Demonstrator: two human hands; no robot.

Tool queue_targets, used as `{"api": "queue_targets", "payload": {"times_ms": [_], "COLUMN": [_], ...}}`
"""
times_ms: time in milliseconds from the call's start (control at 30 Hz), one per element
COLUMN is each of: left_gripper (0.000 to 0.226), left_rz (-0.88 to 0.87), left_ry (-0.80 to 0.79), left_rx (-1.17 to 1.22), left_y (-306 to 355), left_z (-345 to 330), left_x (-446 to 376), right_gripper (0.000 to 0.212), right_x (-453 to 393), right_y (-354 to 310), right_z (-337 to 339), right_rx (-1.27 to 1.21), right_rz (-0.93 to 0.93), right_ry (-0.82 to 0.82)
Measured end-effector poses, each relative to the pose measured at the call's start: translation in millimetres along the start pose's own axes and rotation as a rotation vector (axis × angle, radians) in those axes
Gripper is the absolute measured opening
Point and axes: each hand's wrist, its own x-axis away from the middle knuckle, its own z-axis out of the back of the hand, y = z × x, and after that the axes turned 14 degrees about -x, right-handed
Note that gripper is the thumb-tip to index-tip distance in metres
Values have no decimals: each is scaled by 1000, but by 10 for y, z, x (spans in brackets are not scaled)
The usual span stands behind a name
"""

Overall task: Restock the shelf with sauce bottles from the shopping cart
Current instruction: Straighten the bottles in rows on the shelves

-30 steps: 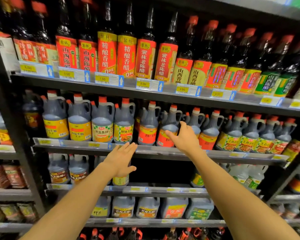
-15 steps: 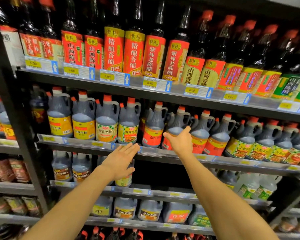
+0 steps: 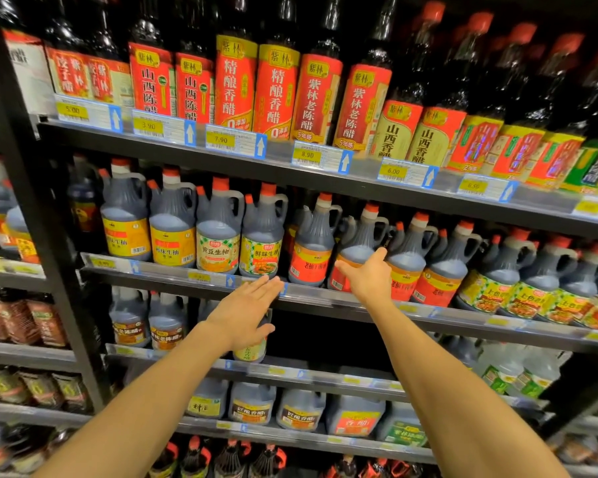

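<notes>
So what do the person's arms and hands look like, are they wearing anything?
Nothing is worn that the view shows. Both forearms are bare up to the frame's edge: no sleeves, gloves or watch. The left hand and right hand show no rings or markings that I can see.

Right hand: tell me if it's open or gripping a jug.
Open. The right hand has straight fingers spread against a red-labelled jug, not curled round it.
</notes>
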Motion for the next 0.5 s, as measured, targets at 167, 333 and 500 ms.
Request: {"api": "queue_targets", "payload": {"times_ms": [167, 333, 500], "left_gripper": [86, 86, 81], "left_rz": [1, -3, 21], "left_ry": [-9, -9, 44], "left_rx": [-4, 0, 5], "left_y": [4, 4, 31], "left_z": [1, 12, 104], "left_x": [17, 16, -61], "right_gripper": [107, 102, 107], "right_x": [-12, 6, 13], "right_y": [-12, -7, -49], "right_z": [51, 71, 87], "right_rx": [18, 17, 36], "right_rz": [-14, -16, -27], "right_ry": [-34, -31, -56]}}
